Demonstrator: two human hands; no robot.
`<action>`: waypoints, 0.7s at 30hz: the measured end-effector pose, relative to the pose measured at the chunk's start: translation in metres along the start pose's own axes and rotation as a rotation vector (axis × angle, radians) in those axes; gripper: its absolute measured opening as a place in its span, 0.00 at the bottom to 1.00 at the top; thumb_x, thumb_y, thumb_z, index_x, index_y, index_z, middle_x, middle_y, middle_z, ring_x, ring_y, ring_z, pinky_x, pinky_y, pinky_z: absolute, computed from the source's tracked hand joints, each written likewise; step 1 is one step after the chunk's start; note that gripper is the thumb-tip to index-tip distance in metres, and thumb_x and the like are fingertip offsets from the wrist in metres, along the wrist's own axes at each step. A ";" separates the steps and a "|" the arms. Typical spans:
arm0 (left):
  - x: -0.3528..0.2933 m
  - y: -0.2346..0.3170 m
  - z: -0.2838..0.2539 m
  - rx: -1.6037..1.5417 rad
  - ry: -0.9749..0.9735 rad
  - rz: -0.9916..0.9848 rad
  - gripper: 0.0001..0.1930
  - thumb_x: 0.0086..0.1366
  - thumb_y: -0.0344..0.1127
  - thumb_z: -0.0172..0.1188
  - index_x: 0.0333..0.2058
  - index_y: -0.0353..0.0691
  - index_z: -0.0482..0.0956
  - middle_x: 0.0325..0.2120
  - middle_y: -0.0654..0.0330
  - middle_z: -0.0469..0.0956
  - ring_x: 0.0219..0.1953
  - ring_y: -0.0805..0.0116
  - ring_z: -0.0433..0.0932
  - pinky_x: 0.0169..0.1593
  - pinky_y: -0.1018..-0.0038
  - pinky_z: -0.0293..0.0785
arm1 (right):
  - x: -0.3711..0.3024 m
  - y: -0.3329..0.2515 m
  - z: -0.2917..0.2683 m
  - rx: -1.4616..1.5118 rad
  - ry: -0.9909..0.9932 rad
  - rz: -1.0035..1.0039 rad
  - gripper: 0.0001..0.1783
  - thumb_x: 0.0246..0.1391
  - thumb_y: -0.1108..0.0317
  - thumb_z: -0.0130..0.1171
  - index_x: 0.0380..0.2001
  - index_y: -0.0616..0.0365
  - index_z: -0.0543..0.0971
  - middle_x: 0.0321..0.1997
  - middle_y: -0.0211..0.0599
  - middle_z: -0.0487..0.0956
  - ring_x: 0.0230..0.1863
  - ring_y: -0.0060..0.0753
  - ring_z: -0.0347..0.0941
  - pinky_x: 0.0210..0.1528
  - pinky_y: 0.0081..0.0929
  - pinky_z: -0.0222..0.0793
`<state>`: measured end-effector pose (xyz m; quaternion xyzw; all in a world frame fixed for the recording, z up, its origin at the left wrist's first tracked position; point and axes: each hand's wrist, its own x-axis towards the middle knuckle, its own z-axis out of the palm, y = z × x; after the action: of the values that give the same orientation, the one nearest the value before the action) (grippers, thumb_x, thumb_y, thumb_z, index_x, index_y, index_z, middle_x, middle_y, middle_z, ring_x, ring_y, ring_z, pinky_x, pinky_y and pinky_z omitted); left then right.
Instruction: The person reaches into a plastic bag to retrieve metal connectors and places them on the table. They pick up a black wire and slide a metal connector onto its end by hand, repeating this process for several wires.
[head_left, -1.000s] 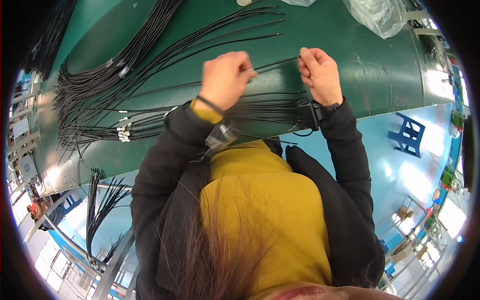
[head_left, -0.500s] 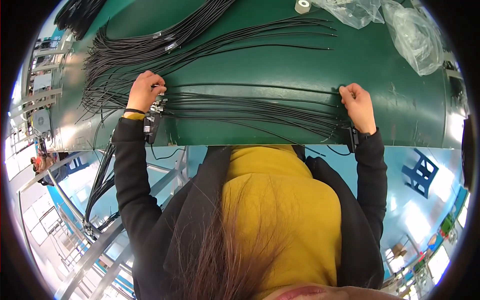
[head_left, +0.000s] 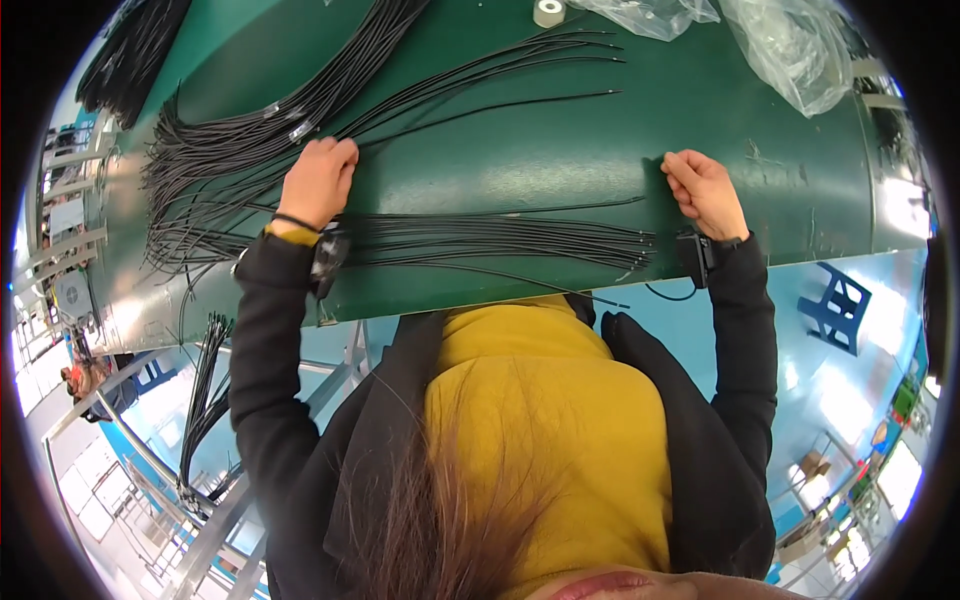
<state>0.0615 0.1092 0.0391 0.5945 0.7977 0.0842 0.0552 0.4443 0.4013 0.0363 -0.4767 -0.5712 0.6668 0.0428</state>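
Side by side on the green table lies a row of thin black cables (head_left: 500,235), their tips toward my right hand. My left hand (head_left: 318,183) is over the left part of the upper loose cables (head_left: 440,92), fingers curled down and closed; what is between them is hidden. Above and right of the row's tips, my right hand (head_left: 705,190) has its thumb and fingers pinched together with nothing visible in them. A single cable at the row's top edge ends short of the right hand. Each wrist carries a small black device (head_left: 694,258).
A thick bundle of black cables (head_left: 340,75) curves across the back left of the table (head_left: 560,150), another dark bundle (head_left: 135,55) beyond it. A white roll (head_left: 549,12) and clear plastic bags (head_left: 790,50) lie at the back. A blue stool (head_left: 836,308) stands on the floor at right.
My left hand has moved from the row's left end to the upper cables. My right hand has left the top cable, which now lies close to the row. The view has shifted and tilted a little.
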 end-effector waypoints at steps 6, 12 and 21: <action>-0.002 0.020 -0.022 0.104 -0.372 0.125 0.08 0.55 0.32 0.59 0.34 0.42 0.71 0.33 0.57 0.70 0.42 0.55 0.71 0.39 0.63 0.73 | 0.010 -0.007 0.004 0.173 -0.051 -0.011 0.10 0.62 0.64 0.51 0.35 0.61 0.74 0.24 0.23 0.69 0.20 0.12 0.58 0.16 0.12 0.50; 0.074 0.115 0.036 -0.164 0.108 0.200 0.19 0.54 0.34 0.61 0.46 0.46 0.72 0.36 0.57 0.70 0.42 0.55 0.71 0.40 0.63 0.73 | 0.019 -0.009 0.020 0.485 -0.264 -0.071 0.09 0.63 0.70 0.47 0.41 0.65 0.72 0.32 0.31 0.72 0.26 0.17 0.63 0.22 0.12 0.58; 0.101 0.159 0.067 -0.291 0.101 0.338 0.17 0.57 0.33 0.60 0.47 0.43 0.73 0.33 0.56 0.70 0.40 0.57 0.73 0.41 0.66 0.72 | 0.024 -0.006 0.021 0.675 -0.281 -0.081 0.09 0.62 0.69 0.51 0.42 0.63 0.73 0.34 0.33 0.74 0.28 0.17 0.66 0.23 0.12 0.61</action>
<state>0.1939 0.2552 0.0068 0.7004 0.6680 0.2362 0.0855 0.4140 0.4020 0.0247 -0.3165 -0.3379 0.8744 0.1450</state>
